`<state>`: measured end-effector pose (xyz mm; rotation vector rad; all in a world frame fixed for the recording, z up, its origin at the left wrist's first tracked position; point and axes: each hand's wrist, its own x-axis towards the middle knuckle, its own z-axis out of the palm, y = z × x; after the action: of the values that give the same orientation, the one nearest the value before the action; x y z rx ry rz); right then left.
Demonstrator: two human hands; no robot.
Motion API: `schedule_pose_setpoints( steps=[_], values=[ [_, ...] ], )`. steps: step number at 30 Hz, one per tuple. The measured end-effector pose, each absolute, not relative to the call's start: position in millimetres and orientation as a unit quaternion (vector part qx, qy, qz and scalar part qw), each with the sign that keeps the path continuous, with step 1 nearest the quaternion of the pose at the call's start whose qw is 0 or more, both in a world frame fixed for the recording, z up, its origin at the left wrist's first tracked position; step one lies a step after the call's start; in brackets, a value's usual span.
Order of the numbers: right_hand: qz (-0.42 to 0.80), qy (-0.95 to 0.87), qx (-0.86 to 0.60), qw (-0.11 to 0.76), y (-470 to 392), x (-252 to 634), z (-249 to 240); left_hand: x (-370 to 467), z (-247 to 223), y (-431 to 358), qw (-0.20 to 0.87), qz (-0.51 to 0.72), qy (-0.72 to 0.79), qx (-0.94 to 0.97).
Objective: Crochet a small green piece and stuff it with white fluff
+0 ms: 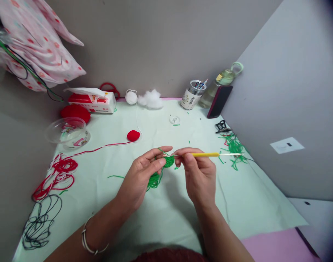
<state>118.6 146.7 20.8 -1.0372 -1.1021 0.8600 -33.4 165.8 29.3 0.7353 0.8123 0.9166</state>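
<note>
My left hand (140,174) pinches a small green crocheted piece (169,161) between thumb and fingers, with a green strand over its forefinger. In my right hand (200,174) is a crochet hook with a yellow handle (206,155), held level. The hook's thin metal tip reaches left to the top of the green piece, by my left fingertips. Beneath my left hand lies a loose bundle of green yarn (153,181) on the pale green cloth. A red stuffed ball (133,135) sits beyond my left hand.
Red and white yarn (64,167) and black cord (40,222) lie at the left. Behind them are plastic bowls (76,138) and a tissue box (101,102). White stuffing (151,99), a pen tin (192,96), a bottle (212,89) and a phone (219,102) line the back. Green scraps (235,145) lie right.
</note>
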Motion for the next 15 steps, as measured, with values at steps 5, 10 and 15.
schedule_pose_setpoints(
  steps=[5,10,15],
  values=[
    [0.456,-0.427,-0.414,0.662,148.9,120.5,22.1,-36.1,27.4,165.5,0.751,0.428,0.362,0.348],
    [0.327,-0.529,-0.450,0.641,141.1,118.4,24.7,-38.5,27.0,164.9,0.701,0.439,0.393,0.401],
    [0.146,-0.649,-0.450,0.596,137.0,116.0,21.5,-37.3,27.5,162.7,0.630,0.460,0.429,0.455]
  ],
)
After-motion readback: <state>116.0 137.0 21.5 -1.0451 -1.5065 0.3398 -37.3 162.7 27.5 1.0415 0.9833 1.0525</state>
